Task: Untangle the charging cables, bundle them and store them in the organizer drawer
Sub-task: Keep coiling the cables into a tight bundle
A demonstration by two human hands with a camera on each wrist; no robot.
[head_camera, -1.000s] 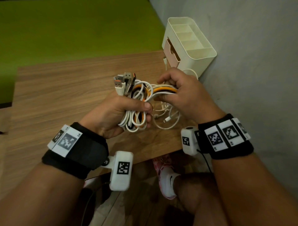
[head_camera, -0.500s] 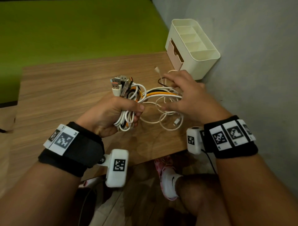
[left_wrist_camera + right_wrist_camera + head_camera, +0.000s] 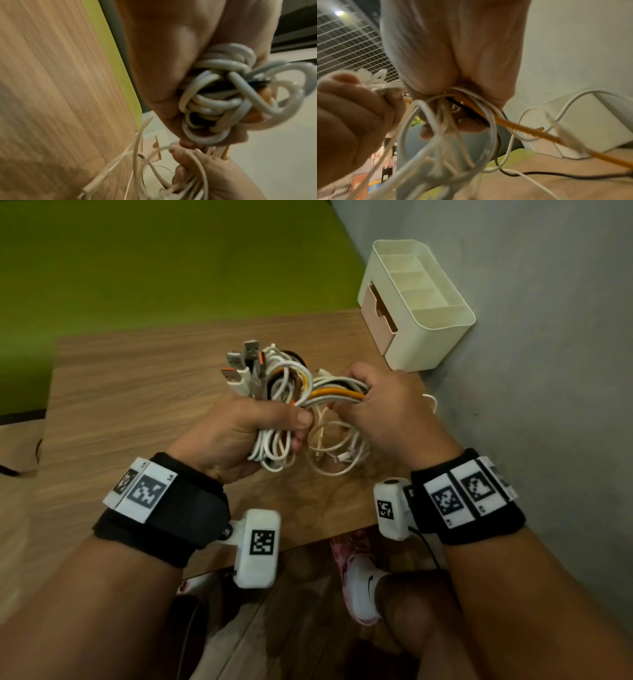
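Note:
My left hand (image 3: 260,426) grips a folded bundle of white, orange and black charging cables (image 3: 284,385) above the wooden table (image 3: 137,412), USB plugs (image 3: 243,368) sticking up out of the fist. My right hand (image 3: 373,402) grips the loose strands running right from that bundle, an orange cable (image 3: 337,394) among them. White loops (image 3: 335,450) hang below both hands onto the table. The left wrist view shows the looped cables (image 3: 223,102) packed in my fist. In the right wrist view the orange cable (image 3: 530,131) and a black one (image 3: 556,175) trail from my fingers.
A cream organizer (image 3: 442,333) with open top compartments and a pinkish drawer (image 3: 376,316) stands at the table's far right corner against the grey wall. A green surface lies beyond the table. My leg and a pink-white shoe (image 3: 359,580) are under the near edge.
My right hand, spread over the loose loops half a second ago, has closed round the strands next to the left fist. The left hand has kept its grip on the bundle.

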